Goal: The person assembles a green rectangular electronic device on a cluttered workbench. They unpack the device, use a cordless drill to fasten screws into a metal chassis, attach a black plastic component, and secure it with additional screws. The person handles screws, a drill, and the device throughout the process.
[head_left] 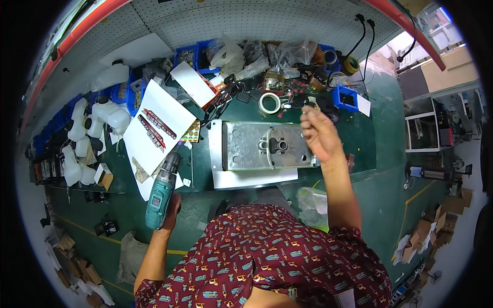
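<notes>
At dead centre of the green bench [363, 141], metal panel [241, 156] lies flat and lengthwise, curved bar [269, 153] across its middle with a round fitting [281, 146] just at 3 o'clock of it. Progress looks partway, my read: bar and fitting sit in place on the panel; whether they're fastened can't be told, nor which holes remain to be filled. No driving at this instant: drill [160, 197] is at 8 o'clock, off the panel, chuck tipped toward 1 o'clock. Left hand [174, 209] is wrapped round the drill's handle, mostly hidden behind it. Right hand [321, 136] is at the panel's 3 o'clock end, fingers curled in; contact with the panel or a small part in the fingers, can't tell. Hands well apart. Containers: blue bins [207, 71] at 11 o'clock, one heaped with small grey parts, the other partly under a plastic bag [229, 56]; another blue tub [131, 104] at 10 o'clock, small bits inside; small clear box [273, 91] at 12 o'clock, jumbled little pieces inside; blue tray [346, 108] at 2 o'clock, dark inside, contents unclear. White bottles [113, 119] with black caps cluster at 10 o'clock, fill not visible. Clear bag [310, 203] below the bench edge at 4 o'clock, contents unreadable.
</notes>
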The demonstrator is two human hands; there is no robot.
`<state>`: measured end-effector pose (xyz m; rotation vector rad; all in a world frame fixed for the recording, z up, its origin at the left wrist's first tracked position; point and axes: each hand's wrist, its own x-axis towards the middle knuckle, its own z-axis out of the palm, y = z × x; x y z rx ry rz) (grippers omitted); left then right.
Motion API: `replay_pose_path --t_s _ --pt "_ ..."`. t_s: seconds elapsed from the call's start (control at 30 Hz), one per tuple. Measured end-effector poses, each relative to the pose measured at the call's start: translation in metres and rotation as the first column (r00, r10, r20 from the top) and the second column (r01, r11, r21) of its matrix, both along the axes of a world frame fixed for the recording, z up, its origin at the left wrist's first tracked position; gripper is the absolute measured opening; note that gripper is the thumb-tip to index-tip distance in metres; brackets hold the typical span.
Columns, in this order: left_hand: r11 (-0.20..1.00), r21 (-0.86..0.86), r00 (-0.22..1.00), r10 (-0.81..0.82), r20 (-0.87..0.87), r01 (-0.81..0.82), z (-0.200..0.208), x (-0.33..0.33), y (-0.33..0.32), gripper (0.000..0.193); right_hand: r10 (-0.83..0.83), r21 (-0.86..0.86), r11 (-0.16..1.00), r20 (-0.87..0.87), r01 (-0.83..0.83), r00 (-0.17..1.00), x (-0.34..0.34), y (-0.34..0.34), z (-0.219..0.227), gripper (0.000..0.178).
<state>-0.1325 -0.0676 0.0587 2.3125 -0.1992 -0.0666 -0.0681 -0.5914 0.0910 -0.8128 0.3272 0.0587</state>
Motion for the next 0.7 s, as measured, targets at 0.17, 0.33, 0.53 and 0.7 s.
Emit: replay_pose_path --t_s 0.17,0.33,0.53,0.7 --pt "0.961 -0.148 0.972 -0.232 0.023 0.233 0.066 0.009 -0.058 0.033 0.201 -0.043 0.978 -0.086 -0.205 0.976 -0.027 0.047 0.006 0.022" --pt "0.875 -0.294 0.909 -0.415 -0.043 0.386 0.087 0.011 -0.117 0.038 0.322 0.084 0.945 -0.09 -0.315 0.943 -0.04 0.068 -0.004 0.026" --pt "0.949 -0.205 0.942 -0.277 -0.19 0.238 0.092 -0.004 -0.157 0.037 0.435 0.204 0.884 -0.035 -0.42 0.9 -0.033 0.044 -0.017 0.03" --pt "0.962 -0.212 0.947 -0.222 -0.234 0.173 0.096 -0.008 -0.175 0.038 0.529 0.202 0.833 -0.016 -0.515 0.848 -0.018 0.02 -0.021 0.03"
